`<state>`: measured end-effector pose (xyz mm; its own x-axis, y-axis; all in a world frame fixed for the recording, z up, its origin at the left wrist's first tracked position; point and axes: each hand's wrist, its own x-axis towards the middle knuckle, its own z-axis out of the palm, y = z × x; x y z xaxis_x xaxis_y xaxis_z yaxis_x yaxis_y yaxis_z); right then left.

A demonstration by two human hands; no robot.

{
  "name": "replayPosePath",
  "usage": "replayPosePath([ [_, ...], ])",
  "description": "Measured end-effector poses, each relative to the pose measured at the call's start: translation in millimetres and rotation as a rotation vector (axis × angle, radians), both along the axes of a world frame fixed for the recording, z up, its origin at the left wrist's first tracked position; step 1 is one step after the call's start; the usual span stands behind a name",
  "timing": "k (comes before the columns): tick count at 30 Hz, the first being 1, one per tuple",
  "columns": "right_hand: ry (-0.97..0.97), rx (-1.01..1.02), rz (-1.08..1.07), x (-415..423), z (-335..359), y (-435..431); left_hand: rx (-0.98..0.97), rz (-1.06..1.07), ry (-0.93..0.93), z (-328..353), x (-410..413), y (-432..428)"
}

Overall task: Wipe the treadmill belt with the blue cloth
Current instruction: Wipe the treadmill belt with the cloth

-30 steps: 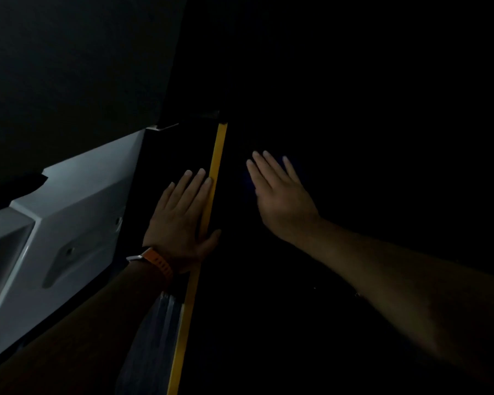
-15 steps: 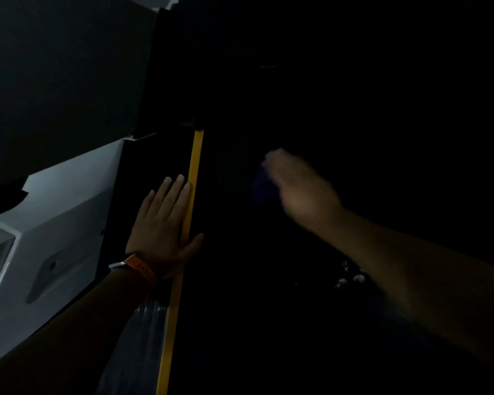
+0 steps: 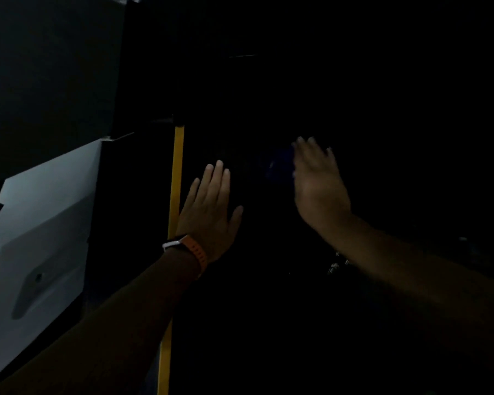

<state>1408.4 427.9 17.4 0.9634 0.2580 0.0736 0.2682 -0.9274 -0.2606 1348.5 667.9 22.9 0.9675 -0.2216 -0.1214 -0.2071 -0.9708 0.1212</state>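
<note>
At the far left a pale grey moulded plastic side cover (image 3: 40, 223) catches what little light there is; everything else is very dark. Right of it runs one narrow yellow stripe (image 3: 177, 166) along the edge of the black treadmill belt (image 3: 268, 323).

The left hand (image 3: 208, 206) lies flat on the belt just right of that stripe, fingers straight and close together, thumb spread to the right, holding nothing. One orange-strapped wristwatch (image 3: 196, 252) sits on its wrist.

Further right, the one dark blue cloth (image 3: 281, 166) shows only as a small dim blue patch on the belt, peeking out from under the left side of the right hand (image 3: 317, 183). Its shape and folds cannot be made out in the gloom. The right hand lies over it with fingers stretched out rather than curled, and is smeared by motion blur.

The two hands are apart, with bare belt between them. In all: two hands, one cloth, one stripe, one watch.

Half a second ago the left hand lay left of the yellow stripe, its fingertips along it; now it is on the belt side. The right hand was blurred then too, and a second ago it was sharp and flat.
</note>
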Motion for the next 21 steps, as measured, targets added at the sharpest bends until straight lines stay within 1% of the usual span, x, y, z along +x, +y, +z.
replayPosePath([
  [1,-0.004,-0.005,0.086,-16.7,-0.9,11.1,-0.005,0.014,0.002,-3.7,0.5,-1.9],
  [3,0.04,-0.059,0.4,-46.5,-1.9,13.8,-0.004,0.023,-0.008,-7.6,0.6,-2.6],
  [4,0.046,-0.108,0.532,-45.6,1.3,6.9,-0.006,0.026,-0.012,-8.2,0.6,-2.5],
  [5,-0.002,-0.146,0.575,-30.9,2.5,-4.6,-0.012,0.032,-0.012,-8.2,0.9,-1.7],
  [6,-0.015,-0.158,0.506,-11.7,3.3,-15.9,-0.021,0.037,-0.009,-8.2,1.3,-0.9],
  [9,0.045,-0.048,-0.085,39.1,8.5,-40.3,-0.066,0.033,-0.016,-8.9,1.2,0.4],
  [10,0.012,-0.078,-0.165,39.0,5.3,-28.7,-0.074,0.033,-0.017,-9.0,1.4,0.4],
  [11,-0.025,-0.089,-0.134,31.7,0.6,-10.8,-0.065,0.033,-0.015,-9.3,1.8,-0.3],
  [12,-0.041,-0.107,0.001,19.3,-3.8,6.7,-0.039,0.036,-0.018,-9.1,2.2,-1.0],
  [13,-0.024,-0.117,0.193,8.0,-6.1,17.3,-0.013,0.038,-0.024,-9.0,2.5,-1.1],
  [14,0.022,-0.126,0.399,3.6,-1.9,20.9,0.002,0.038,-0.029,-9.3,2.5,-0.9],
  [15,0.051,-0.142,0.548,12.9,2.7,15.5,0.0,0.036,-0.03,-9.8,2.2,-0.4],
  [16,-0.002,-0.164,0.602,31.3,8.0,5.2,-0.01,0.036,-0.029,-11.1,1.9,0.0],
  [17,-0.002,-0.179,0.557,53.5,9.7,-8.5,-0.021,0.038,-0.027,-11.7,1.3,0.5],
  [20,0.068,-0.143,0.097,119.7,15.9,-41.3,-0.052,0.041,-0.027,-12.4,1.1,0.4],
  [21,0.096,-0.175,-0.037,122.3,15.2,-31.3,-0.056,0.042,-0.027,-12.4,1.2,0.0],
])
